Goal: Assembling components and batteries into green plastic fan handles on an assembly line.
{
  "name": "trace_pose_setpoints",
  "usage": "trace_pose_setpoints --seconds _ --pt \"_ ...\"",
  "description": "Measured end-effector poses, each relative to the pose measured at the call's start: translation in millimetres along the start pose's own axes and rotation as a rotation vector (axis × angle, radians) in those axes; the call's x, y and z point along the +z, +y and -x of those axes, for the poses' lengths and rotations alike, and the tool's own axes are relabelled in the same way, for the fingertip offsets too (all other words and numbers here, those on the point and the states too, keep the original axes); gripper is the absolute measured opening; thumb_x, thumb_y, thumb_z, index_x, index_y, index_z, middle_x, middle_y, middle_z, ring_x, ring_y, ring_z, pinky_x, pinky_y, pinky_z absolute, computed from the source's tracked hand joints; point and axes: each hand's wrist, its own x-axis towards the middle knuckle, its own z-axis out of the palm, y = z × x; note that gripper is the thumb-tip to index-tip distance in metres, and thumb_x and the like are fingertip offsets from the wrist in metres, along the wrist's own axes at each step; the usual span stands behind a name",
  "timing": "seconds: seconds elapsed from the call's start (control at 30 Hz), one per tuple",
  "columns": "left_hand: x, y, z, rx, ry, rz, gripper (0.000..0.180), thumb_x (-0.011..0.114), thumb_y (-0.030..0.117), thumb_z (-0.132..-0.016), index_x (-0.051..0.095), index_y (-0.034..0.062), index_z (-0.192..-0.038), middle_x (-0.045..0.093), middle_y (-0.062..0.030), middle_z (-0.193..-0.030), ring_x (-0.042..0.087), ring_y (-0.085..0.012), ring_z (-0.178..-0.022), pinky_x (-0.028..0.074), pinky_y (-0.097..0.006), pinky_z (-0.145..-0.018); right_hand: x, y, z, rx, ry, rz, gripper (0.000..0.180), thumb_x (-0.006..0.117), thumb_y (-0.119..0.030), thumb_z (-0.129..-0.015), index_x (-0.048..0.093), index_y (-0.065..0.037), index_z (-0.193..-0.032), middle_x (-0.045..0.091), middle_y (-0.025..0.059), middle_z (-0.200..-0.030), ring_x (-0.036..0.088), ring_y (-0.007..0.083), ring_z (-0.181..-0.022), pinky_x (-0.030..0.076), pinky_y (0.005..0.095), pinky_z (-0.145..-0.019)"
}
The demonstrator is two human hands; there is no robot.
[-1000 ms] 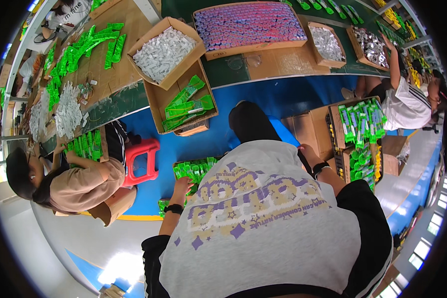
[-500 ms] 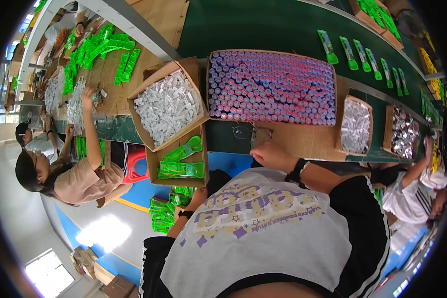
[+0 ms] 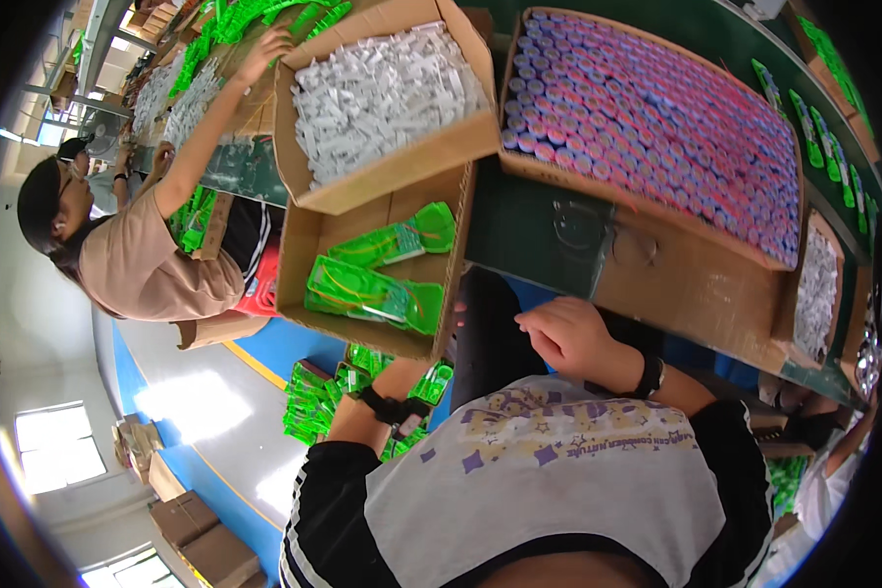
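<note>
My left hand [image 3: 449, 348] is at the near right corner of an open cardboard box [image 3: 377, 340], mostly hidden by the box wall; its fingers' grip does not show. Inside this box lie green plastic trays [image 3: 362, 286] with thin orange wires. My right hand [image 3: 566, 335] hovers over my lap, just short of the table edge, its fingers curled in and no object visible in them. A pair of glasses [image 3: 580, 225] rests on the table beyond it. Above the green trays sits a tilted carton [image 3: 402, 162] of small white plastic pieces [image 3: 387, 98].
A wide carton holds rows of purple-wrapped cylinders [image 3: 647, 137] with red wires. On the right is a box of silvery pieces [image 3: 815, 289]. Stacked green trays [image 3: 308, 402] stand low on my left. A co-worker [image 3: 156, 245] sits at left, reaching over the table.
The whole view has shifted, and the boxes look larger and nearer. My left hand has come up to the box of green trays. My right hand now sits farther from the table edge.
</note>
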Motion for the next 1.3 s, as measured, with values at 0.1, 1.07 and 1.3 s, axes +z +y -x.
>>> trace_pose_setpoints --seconds 0.1,1.07,1.3 --pt "18 13 23 -0.088 0.089 -0.23 0.024 0.046 0.01 -0.084 0.051 0.0005 -0.106 0.055 -0.0099 -0.102 0.057 -0.0177 -0.086 0.045 -0.029 -0.074 44 -16 49 0.138 -0.02 -0.071 0.015 0.056 -0.003 -0.072 0.057 -0.003 -0.087 0.059 0.0092 -0.072 0.057 0.0257 -0.065 0.045 0.0337 -0.057" --pt "82 87 -7 -0.547 -0.144 -0.225 0.031 0.042 0.023 -0.09 0.044 0.0018 -0.113 0.056 -0.0102 -0.095 0.054 -0.0177 -0.092 0.043 -0.03 -0.08 140 209 173 0.737 -1.114 -0.301 0.038 0.041 -0.036 -0.084 0.057 -0.007 -0.101 0.058 0.0112 -0.102 0.055 0.0262 -0.088 0.04 0.0403 -0.082" --pt "94 168 12 -0.449 -0.697 -0.477 0.03 0.047 0.016 -0.085 0.049 0.0015 -0.111 0.054 -0.0108 -0.107 0.05 -0.0218 -0.101 0.039 -0.031 -0.086 129 238 183 0.742 -0.935 -0.106 0.034 0.04 -0.033 -0.084 0.057 -0.008 -0.101 0.058 0.0137 -0.103 0.056 0.0286 -0.086 0.041 0.0412 -0.078"
